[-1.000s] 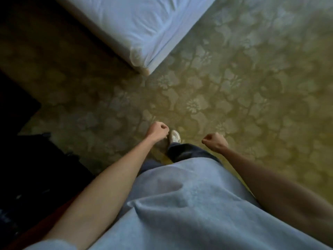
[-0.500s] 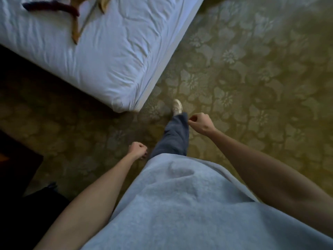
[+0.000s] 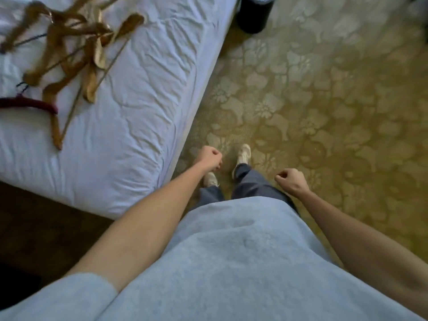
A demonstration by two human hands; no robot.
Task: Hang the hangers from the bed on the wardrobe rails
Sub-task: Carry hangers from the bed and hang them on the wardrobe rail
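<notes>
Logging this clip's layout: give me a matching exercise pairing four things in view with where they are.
Things:
1. brown hangers
2. maroon hanger
3. dark bin
4. left hand

Places:
A. on the carpet beside the bed's far end
B. over the carpet, just off the bed's near corner
C. tangled pile on the sheet, top left
D. at the picture's left edge, on the sheet below the pile

Pairs: 1-C, 2-D, 3-A, 4-B
</notes>
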